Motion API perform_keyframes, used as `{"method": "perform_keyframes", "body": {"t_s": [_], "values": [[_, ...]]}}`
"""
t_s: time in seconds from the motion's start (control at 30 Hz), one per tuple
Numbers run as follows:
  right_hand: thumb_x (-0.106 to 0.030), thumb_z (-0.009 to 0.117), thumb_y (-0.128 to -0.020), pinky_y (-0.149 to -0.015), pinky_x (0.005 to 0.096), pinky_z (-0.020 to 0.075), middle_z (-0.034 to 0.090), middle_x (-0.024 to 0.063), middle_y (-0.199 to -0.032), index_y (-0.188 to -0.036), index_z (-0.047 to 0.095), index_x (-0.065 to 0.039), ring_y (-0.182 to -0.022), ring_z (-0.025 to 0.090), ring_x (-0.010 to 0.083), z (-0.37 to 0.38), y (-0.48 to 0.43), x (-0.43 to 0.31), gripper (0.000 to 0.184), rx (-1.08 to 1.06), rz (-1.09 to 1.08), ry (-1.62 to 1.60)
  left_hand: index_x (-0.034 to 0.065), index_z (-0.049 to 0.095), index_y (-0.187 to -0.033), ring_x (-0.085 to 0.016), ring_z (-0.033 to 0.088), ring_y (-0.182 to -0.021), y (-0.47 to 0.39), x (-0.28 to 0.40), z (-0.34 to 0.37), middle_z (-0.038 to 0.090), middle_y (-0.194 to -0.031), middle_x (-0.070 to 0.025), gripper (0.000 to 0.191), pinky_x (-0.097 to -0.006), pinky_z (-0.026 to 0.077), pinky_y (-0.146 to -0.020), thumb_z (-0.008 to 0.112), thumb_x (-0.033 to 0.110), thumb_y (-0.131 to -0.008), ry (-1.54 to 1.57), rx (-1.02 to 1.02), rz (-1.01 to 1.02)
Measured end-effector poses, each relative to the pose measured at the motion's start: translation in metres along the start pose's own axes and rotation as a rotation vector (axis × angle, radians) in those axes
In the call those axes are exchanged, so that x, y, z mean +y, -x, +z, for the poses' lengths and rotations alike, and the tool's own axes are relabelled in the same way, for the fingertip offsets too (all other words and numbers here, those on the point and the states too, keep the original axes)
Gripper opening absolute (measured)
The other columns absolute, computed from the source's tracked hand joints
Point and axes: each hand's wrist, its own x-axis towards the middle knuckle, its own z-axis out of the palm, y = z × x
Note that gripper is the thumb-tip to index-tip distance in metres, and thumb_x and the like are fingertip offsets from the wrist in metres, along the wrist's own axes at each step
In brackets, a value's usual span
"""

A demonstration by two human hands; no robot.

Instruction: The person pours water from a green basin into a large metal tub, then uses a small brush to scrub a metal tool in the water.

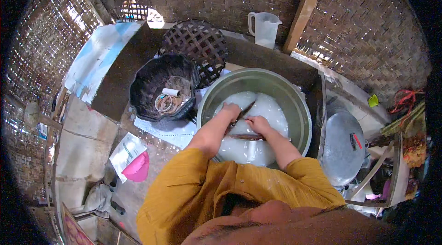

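Note:
A large green plastic tub [304, 114] stands in front of me, holding milky white liquid [253, 153]. My left hand [232, 111] is over the liquid inside the tub, at a long dark brown strip [246, 111] that slants up to the right; its fingers are partly hidden. To its right my right hand [258, 124] is curled low over the liquid, close to the strip, and whether it holds anything is not clear. Below both hands another long brown piece [247, 137] lies roughly level across the tub, passing by my right wrist.
Left of the tub sits a black scalloped basin [138, 96] with a white roll and rings inside. Behind are a dark woven basket [195, 39] and a translucent pitcher [267, 29]. A large metal lid [342, 148] is at right, a white and pink packet [129, 157] at lower left.

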Motion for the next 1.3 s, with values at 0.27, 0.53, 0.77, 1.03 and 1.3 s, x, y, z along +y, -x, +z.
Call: {"method": "perform_keyframes", "body": {"t_s": [0.27,0.53,0.77,1.03,1.3], "values": [[-0.026,0.042,-0.076,-0.067,0.0387,0.0427,0.056,0.0184,-0.079,-0.086,0.055,-0.008,-0.075,0.054,0.0327,0.001,-0.001,-0.013,0.024,-0.005,0.021,0.002,0.0161,0.049,-0.105,-0.027,0.037,-0.109,-0.027,-0.015,0.037,0.041,-0.115,-0.0097,0.041,-0.0493,0.036,-0.081,0.055,0.006,-0.066,0.164,-0.040,-0.106],[-0.030,0.037,-0.078,-0.066,0.0429,0.0423,0.056,0.0182,-0.075,-0.083,0.055,-0.008,-0.072,0.054,0.0339,-0.009,0.000,-0.032,0.029,-0.039,0.104,0.017,0.0179,0.045,-0.109,-0.027,0.033,-0.110,-0.031,-0.026,0.039,0.036,-0.116,-0.0085,0.050,-0.0561,0.032,-0.081,0.054,0.002,-0.062,0.153,-0.078,-0.030],[-0.029,0.041,-0.078,-0.066,0.0421,0.0408,0.055,0.0207,-0.077,-0.081,0.055,-0.004,-0.073,0.052,0.0370,0.028,-0.008,-0.020,0.030,-0.021,0.058,-0.136,0.0188,0.050,-0.105,-0.030,0.034,-0.109,-0.034,-0.031,0.053,0.040,-0.115,-0.0106,0.033,-0.0469,0.031,-0.087,0.046,0.013,-0.072,0.216,-0.042,-0.005],[-0.030,0.040,-0.078,-0.065,0.0430,0.0415,0.055,0.0206,-0.074,-0.081,0.054,-0.002,-0.072,0.052,0.0371,0.014,-0.001,-0.021,0.032,0.000,-0.012,-0.057,0.0146,0.034,-0.121,-0.021,0.027,-0.117,0.039,0.002,-0.021,0.032,-0.126,-0.0040,0.050,-0.0298,0.018,-0.096,0.032,0.042,-0.079,0.761,0.529,0.142],[-0.026,0.042,-0.078,-0.062,0.0405,0.0421,0.056,0.0191,-0.073,-0.080,0.056,-0.003,-0.070,0.053,0.0360,0.018,-0.009,-0.019,0.027,0.060,-0.016,0.020,0.0082,0.051,-0.105,-0.025,0.049,-0.096,0.021,0.003,-0.024,0.052,-0.106,-0.0093,0.040,-0.0315,0.032,-0.086,0.036,0.034,-0.078,0.821,0.616,0.163]]}}
